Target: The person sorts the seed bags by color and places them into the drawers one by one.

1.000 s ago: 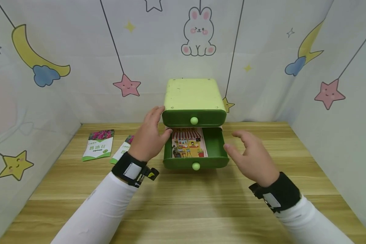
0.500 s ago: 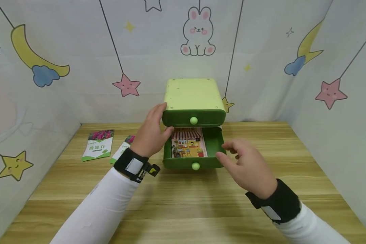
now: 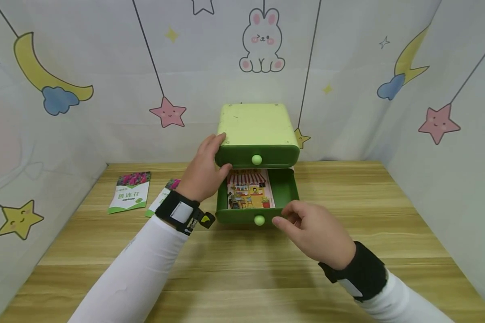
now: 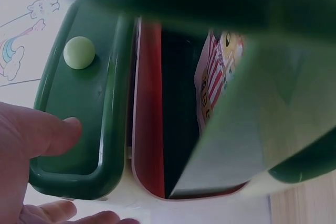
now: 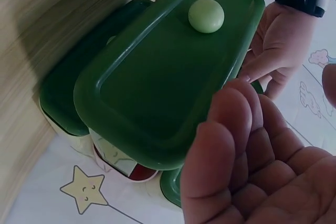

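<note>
A small desktop drawer unit (image 3: 254, 123) with a pale yellow top stands at the table's back. Its upper drawer (image 3: 275, 156) is pushed in. The lower drawer (image 3: 284, 186) is pulled out, and a colourful shop-front picture card (image 3: 250, 190) lies inside it. My left hand (image 3: 204, 175) rests against the unit's left side, fingertips at the top edge, thumb (image 4: 58, 135) at the upper drawer's front. Beside the lower drawer's front right corner is my right hand (image 3: 319, 233), fingers loosely bent, right of the round knob (image 3: 259, 220). In the right wrist view its fingers (image 5: 231, 114) overlap the drawer's edge; contact is unclear.
Two seed packets with pink flowers lie on the left of the wooden table (image 3: 242, 278): one packet (image 3: 130, 193) in full sight, the other packet (image 3: 159, 202) partly behind my left hand. A printed cloth backdrop (image 3: 202, 58) rises behind and at both sides.
My right hand has moved left and toward me, from the lower drawer's right side to its front corner, its fingers bending more. My left hand has shifted slightly rightward against the unit.
</note>
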Demonstrator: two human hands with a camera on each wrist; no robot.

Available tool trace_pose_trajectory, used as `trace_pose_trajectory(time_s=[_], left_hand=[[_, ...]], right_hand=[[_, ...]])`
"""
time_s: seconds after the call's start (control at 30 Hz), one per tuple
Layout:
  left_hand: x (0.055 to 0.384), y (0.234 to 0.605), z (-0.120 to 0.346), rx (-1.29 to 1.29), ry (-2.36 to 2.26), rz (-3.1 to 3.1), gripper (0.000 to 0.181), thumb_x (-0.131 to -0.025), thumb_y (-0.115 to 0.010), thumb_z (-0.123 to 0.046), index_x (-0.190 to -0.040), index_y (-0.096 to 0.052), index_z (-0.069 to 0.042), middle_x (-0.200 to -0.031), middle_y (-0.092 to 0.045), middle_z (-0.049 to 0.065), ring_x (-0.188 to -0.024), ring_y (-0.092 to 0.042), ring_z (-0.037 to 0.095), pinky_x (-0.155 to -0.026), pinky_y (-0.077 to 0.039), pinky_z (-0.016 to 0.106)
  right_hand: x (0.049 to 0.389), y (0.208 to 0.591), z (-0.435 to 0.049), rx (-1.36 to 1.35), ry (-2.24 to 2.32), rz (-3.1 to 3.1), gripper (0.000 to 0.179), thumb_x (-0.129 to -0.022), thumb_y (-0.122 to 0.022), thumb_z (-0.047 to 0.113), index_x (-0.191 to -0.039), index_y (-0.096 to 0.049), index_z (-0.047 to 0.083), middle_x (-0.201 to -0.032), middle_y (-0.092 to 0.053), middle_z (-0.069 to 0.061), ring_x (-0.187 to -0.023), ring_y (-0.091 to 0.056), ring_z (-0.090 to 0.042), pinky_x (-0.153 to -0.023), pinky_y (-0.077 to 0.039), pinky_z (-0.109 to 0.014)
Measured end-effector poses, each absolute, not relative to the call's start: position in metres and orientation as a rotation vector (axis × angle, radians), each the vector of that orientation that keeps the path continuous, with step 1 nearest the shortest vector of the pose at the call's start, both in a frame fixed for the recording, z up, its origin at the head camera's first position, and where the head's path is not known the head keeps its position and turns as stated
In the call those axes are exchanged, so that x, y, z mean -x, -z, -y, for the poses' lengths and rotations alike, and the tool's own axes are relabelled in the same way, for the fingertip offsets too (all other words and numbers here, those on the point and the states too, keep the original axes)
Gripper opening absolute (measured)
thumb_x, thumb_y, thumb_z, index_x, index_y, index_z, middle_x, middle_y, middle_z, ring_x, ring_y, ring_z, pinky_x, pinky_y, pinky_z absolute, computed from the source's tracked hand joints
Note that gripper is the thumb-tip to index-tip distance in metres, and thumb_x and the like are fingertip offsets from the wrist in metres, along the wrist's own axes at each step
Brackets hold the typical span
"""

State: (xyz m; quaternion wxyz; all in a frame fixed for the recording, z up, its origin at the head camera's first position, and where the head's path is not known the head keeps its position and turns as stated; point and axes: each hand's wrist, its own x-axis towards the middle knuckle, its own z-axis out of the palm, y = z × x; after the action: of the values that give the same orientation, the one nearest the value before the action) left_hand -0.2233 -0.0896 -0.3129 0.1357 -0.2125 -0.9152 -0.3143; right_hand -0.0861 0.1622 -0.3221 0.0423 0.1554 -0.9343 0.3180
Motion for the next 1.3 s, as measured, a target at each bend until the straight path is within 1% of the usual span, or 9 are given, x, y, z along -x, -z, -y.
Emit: trace_pose_trajectory(time_s=[0.13,0.33,0.53,0.77,0.9,1.0,1.17,1.3], left_hand=[[0.227,0.314,0.088,0.615,0.956,2.651,0.072,-0.091,-0.062,-0.025,-0.150,-0.021,-0.028,-0.153,-0.014,0.011,-0.130,-0.025,0.025,-0.101,-0.035,0.047],[0.230,0.313,0.085,0.606,0.992,2.644,0.067,-0.092,-0.061,-0.026,-0.148,-0.026,-0.032,-0.154,-0.012,0.011,-0.131,-0.024,0.026,-0.100,-0.037,0.046],[0.233,0.313,0.084,0.570,1.008,2.652,0.061,-0.094,-0.059,-0.024,-0.146,-0.030,-0.033,-0.154,-0.012,0.009,-0.132,-0.021,0.024,-0.101,-0.036,0.046],[0.235,0.313,0.082,0.544,1.001,2.659,0.056,-0.094,-0.058,-0.023,-0.144,-0.034,-0.031,-0.154,-0.014,0.007,-0.132,-0.021,0.023,-0.103,-0.034,0.045],[0.235,0.312,0.082,0.539,0.999,2.658,0.055,-0.094,-0.059,-0.022,-0.143,-0.036,-0.030,-0.153,-0.016,0.008,-0.132,-0.022,0.023,-0.103,-0.034,0.045],[0.235,0.312,0.081,0.539,1.000,2.653,0.055,-0.093,-0.059,-0.021,-0.143,-0.037,-0.029,-0.153,-0.018,0.009,-0.131,-0.022,0.023,-0.103,-0.033,0.045],[0.235,0.311,0.082,0.542,1.006,2.637,0.055,-0.093,-0.060,-0.019,-0.142,-0.039,-0.028,-0.152,-0.022,0.009,-0.130,-0.024,0.018,-0.104,-0.032,0.044],[0.235,0.311,0.083,0.575,1.011,2.622,0.053,-0.093,-0.059,-0.017,-0.142,-0.039,-0.026,-0.151,-0.025,0.005,-0.126,-0.030,0.013,-0.102,-0.036,0.039]], right_hand=[[0.087,0.325,-0.160,-0.480,-0.967,2.880,0.036,-0.090,-0.057,0.051,-0.094,-0.064,0.015,-0.076,-0.060,0.009,-0.062,-0.052,-0.006,-0.057,-0.048,-0.030],[0.088,0.330,-0.157,-0.494,-0.901,2.907,0.033,-0.090,-0.058,0.049,-0.091,-0.063,0.017,-0.071,-0.060,0.012,-0.056,-0.051,-0.003,-0.054,-0.047,-0.029],[0.092,0.335,-0.152,-0.493,-0.832,2.919,0.038,-0.089,-0.058,0.052,-0.089,-0.064,0.014,-0.066,-0.058,0.012,-0.055,-0.050,-0.002,-0.053,-0.046,-0.029],[0.097,0.340,-0.145,-0.494,-0.757,2.962,0.036,-0.088,-0.058,0.054,-0.078,-0.064,0.019,-0.056,-0.053,0.012,-0.049,-0.047,-0.006,-0.048,-0.043,-0.029],[0.098,0.342,-0.142,-0.515,-0.730,2.970,0.037,-0.088,-0.057,0.055,-0.070,-0.060,0.023,-0.051,-0.049,0.012,-0.045,-0.044,-0.006,-0.044,-0.040,-0.028],[0.099,0.344,-0.139,-0.533,-0.694,2.964,0.038,-0.089,-0.058,0.052,-0.065,-0.057,0.023,-0.048,-0.046,0.012,-0.043,-0.041,-0.006,-0.042,-0.037,-0.028],[0.102,0.349,-0.134,-0.544,-0.650,2.969,0.040,-0.089,-0.057,0.052,-0.063,-0.057,0.022,-0.048,-0.048,0.012,-0.043,-0.042,-0.005,-0.043,-0.039,-0.028],[0.105,0.352,-0.131,-0.527,-0.615,2.987,0.042,-0.089,-0.056,0.053,-0.060,-0.056,0.023,-0.048,-0.048,0.012,-0.043,-0.043,-0.005,-0.042,-0.039,-0.028]])
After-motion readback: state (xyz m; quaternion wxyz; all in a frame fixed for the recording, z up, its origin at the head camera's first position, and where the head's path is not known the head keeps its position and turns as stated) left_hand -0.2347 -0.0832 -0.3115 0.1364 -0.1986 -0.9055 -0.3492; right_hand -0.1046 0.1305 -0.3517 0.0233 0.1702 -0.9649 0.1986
